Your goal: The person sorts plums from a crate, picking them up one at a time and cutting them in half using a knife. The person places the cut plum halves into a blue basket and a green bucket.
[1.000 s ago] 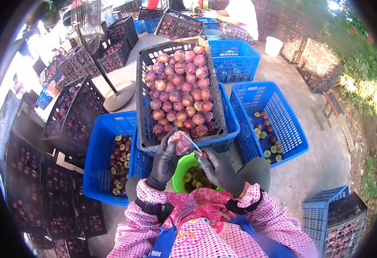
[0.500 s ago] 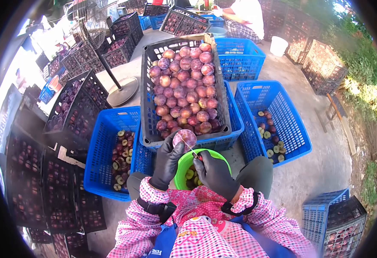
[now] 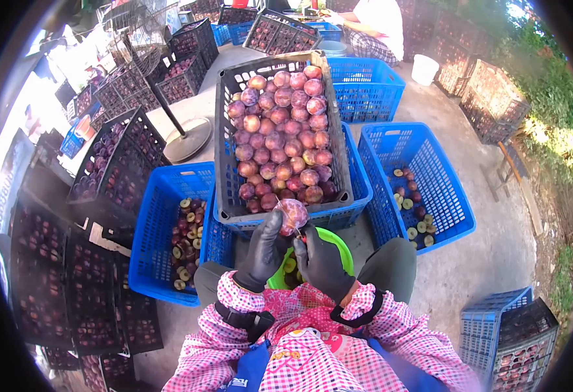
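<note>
Black gloves cover both hands. My left hand (image 3: 264, 251) is closed on a reddish-purple plum (image 3: 291, 216), held above the near edge of the black crate (image 3: 218, 150) of whole plums. Close against the plum's lower right side, my right hand (image 3: 325, 264) grips a small knife (image 3: 301, 238) with a red handle; its thin blade is mostly hidden by the plum. Below both hands, between the knees, sits a green bucket (image 3: 345, 251) with cut plum pieces inside.
A blue crate (image 3: 149, 235) at left and another blue crate (image 3: 453, 189) at right hold plum halves. A fan stand (image 3: 187, 138) is at back left. Beyond are a seated person (image 3: 378, 29) and a white bucket (image 3: 424, 69). Stacked crates (image 3: 508, 346) stand lower right.
The plum and my left hand have moved slightly right and down, closer to my right hand. The blade, seen across the plum's face before, is now mostly behind it.
</note>
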The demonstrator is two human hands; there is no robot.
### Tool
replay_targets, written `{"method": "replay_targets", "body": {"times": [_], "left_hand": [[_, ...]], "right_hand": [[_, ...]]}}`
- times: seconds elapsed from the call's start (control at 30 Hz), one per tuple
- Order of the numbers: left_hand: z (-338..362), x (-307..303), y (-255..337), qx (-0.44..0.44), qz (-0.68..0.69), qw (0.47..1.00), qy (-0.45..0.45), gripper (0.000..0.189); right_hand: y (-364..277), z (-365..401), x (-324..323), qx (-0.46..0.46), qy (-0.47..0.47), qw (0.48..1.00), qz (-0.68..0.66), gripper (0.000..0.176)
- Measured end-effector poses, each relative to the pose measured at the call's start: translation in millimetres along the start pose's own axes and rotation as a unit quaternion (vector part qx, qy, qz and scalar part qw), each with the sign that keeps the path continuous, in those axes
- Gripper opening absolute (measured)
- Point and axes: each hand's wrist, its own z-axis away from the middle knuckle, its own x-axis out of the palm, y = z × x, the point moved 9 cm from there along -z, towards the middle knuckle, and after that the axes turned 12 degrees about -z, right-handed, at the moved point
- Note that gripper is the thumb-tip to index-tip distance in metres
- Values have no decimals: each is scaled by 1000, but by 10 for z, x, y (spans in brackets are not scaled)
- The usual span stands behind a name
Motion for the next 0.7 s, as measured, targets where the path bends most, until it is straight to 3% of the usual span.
{"method": "replay_targets", "body": {"times": [0.03,0.07,0.1,0.13,0.23,0.27,0.3,0.37,0.43,0.5,0.57,0.6,0.67,0.7], "left_hand": [[11,-31,2,1,0,1000,-1,66],[37,-88,109,53,-177,982,29,67],[75,-56,248,102,-348,930,58,68],[100,96,400,116,-387,913,59,71],[28,-43,331,125,-388,912,44,68],[7,-123,205,82,-288,952,71,63],[-36,-102,211,84,-289,951,69,63],[-36,-24,5,-1,-25,1000,0,60],[-19,-59,155,41,-197,979,35,56],[79,138,522,151,-451,877,70,52],[84,72,484,194,-458,865,61,54],[34,-8,374,128,-346,928,58,52],[-40,8,98,-6,-87,996,15,57],[-46,-32,74,-26,-119,992,19,60]], "right_hand": [[48,-9,11,8,-6,1000,-11,25],[75,-20,-2,8,-6,1000,-11,25],[50,-31,-16,-14,-9,1000,-12,29],[21,1,-19,-31,-12,999,-15,33],[-74,-33,-92,-44,-1,999,-24,22],[-64,-65,-98,-49,2,999,-24,22],[-6,-65,-82,-37,0,999,-19,21],[56,44,-48,-15,-6,1000,-18,21],[91,9,-70,-14,-13,999,-37,19],[-3,-18,-118,-13,-22,998,-54,21],[-61,-33,-137,-69,-12,997,-22,44],[-97,-59,-150,-80,-7,996,-24,44],[-72,-81,-146,-43,-13,999,-19,44],[-71,-47,-136,-46,-10,999,-22,44]]}}
